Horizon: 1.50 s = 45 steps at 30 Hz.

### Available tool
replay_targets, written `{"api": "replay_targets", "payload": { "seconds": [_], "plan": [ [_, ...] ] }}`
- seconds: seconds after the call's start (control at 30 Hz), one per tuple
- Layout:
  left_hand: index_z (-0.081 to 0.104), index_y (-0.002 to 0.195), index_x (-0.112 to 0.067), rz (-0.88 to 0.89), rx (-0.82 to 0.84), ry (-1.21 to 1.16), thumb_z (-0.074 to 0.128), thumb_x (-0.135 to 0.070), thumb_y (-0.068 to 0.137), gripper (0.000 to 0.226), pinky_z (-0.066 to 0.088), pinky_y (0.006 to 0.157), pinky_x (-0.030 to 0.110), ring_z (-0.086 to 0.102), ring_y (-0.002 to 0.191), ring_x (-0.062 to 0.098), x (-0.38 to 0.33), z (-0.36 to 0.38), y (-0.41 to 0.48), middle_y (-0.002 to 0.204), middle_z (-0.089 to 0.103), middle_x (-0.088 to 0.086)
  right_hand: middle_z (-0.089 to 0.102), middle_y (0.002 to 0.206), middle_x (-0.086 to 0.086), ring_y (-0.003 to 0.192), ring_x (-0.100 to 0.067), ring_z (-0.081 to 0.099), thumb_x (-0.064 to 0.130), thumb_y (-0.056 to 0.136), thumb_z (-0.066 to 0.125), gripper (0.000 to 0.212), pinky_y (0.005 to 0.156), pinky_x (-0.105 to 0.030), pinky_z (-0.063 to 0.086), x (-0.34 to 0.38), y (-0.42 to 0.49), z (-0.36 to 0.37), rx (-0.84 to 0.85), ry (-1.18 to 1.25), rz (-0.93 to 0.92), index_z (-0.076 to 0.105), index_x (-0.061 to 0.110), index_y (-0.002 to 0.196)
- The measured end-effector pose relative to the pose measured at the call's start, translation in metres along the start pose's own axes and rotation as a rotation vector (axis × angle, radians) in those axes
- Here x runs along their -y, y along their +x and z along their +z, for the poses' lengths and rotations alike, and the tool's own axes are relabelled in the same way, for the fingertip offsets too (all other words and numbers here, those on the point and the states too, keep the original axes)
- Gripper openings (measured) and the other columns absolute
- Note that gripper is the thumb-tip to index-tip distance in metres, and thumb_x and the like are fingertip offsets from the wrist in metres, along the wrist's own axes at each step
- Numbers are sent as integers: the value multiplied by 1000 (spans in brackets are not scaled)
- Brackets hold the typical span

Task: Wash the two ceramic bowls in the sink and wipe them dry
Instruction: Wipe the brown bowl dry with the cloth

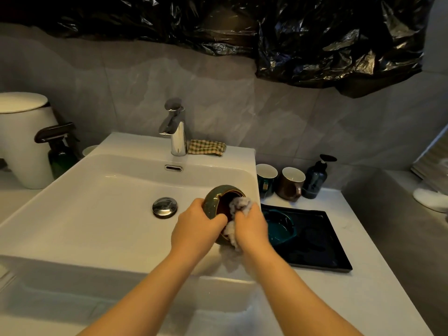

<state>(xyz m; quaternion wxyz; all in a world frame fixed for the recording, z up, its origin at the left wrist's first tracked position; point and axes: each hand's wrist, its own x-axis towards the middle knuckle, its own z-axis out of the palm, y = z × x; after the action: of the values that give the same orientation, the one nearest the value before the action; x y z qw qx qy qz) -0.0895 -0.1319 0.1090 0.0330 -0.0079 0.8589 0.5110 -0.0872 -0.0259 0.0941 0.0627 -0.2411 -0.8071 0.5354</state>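
Note:
My left hand (197, 225) grips a green ceramic bowl (215, 196), tilted on its side over the right part of the white sink (97, 202). A grey cloth (238, 206) is bunched in my right hand (251, 229), which presses it into the bowl's dark inside; the cloth's tail hangs below my hands. A second, teal bowl (278, 229) sits on a black tray (315, 238) on the counter right of the sink, partly hidden behind my right hand.
A chrome tap (175, 132) stands at the sink's back, with a checked cloth (207, 147) beside it. The drain plug (164, 206) is mid-basin. Two mugs (278, 181) and a pump bottle (316, 177) stand behind the tray. A spray bottle (60, 151) and white bin (24, 139) are at left.

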Motion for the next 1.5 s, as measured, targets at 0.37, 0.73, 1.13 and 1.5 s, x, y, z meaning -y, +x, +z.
{"api": "replay_targets", "payload": {
  "seconds": [0.37,0.73,1.13,1.5],
  "plan": [
    [54,81,-18,116,-140,151,50,-20,81,4,36,56,30,55,73,26,-15,2,10,71,58,0,56,91,0,85,-20,55,9,93,37,18,64,-28,45,8,-5,-7,-46,-43,-189,48,19,103],
    [58,86,-11,-14,393,-28,52,-27,59,32,43,57,29,55,66,20,1,-18,19,71,56,5,56,113,-4,98,-28,56,17,93,44,29,80,-42,49,9,6,-32,276,-748,-646,45,24,121],
    [46,99,-27,43,78,-213,64,-27,63,41,49,65,34,61,77,20,0,1,-3,80,62,-1,60,99,-8,87,-23,57,15,91,39,21,70,-32,48,-11,9,-8,26,-21,-134,53,16,108],
    [33,108,-23,132,-232,-90,56,-11,78,39,43,60,37,58,67,25,-15,8,-8,72,58,-2,56,67,-2,57,-15,54,13,90,40,17,49,-22,41,-9,-5,18,32,395,115,56,14,88]
  ]
}}
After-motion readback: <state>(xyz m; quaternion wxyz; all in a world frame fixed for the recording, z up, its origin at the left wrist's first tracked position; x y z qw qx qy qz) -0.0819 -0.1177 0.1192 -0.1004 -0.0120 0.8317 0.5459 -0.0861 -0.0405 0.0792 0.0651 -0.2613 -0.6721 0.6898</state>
